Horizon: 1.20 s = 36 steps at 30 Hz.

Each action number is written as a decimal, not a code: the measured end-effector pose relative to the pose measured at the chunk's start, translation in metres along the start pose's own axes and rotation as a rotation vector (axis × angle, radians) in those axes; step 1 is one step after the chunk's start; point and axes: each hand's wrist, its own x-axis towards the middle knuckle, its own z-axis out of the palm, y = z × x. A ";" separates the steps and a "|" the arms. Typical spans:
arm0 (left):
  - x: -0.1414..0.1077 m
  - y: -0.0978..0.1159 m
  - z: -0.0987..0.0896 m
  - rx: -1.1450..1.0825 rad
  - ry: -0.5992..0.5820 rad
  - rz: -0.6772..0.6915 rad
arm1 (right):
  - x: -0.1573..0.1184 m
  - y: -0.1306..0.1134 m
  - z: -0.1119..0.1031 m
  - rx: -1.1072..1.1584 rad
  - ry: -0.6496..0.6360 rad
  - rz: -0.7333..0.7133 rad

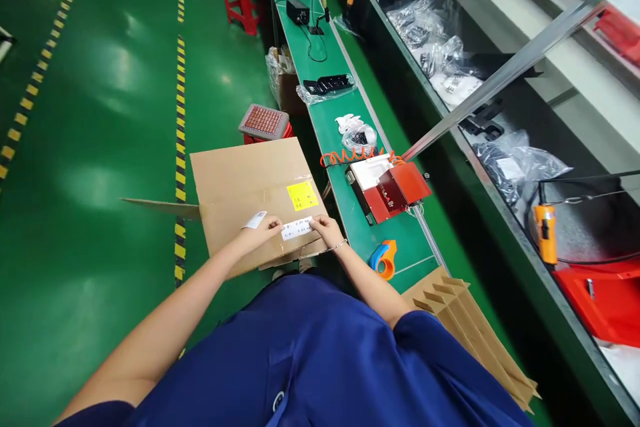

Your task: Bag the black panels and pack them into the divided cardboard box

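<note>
At the box's 5 o'clock, L hand & R hand, fingers nearly closed, are pinching the white label's ends, prob. aligning it; next move's needing flat, even pressure.

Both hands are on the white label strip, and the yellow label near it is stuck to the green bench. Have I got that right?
Not quite: the head view shows the yellow label on the cardboard box, not the green bench. The left hand and right hand are both on the white label strip.
</note>
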 end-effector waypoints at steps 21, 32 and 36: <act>0.134 -0.010 0.012 0.177 0.032 -0.301 | 0.117 -0.010 -0.026 -0.865 -0.102 0.117; 0.140 -0.005 0.007 0.223 -0.003 -0.395 | 0.126 -0.007 -0.025 -0.915 -0.181 0.052; 0.140 0.000 0.004 0.237 0.001 -0.407 | 0.126 -0.008 -0.024 -0.929 -0.186 0.043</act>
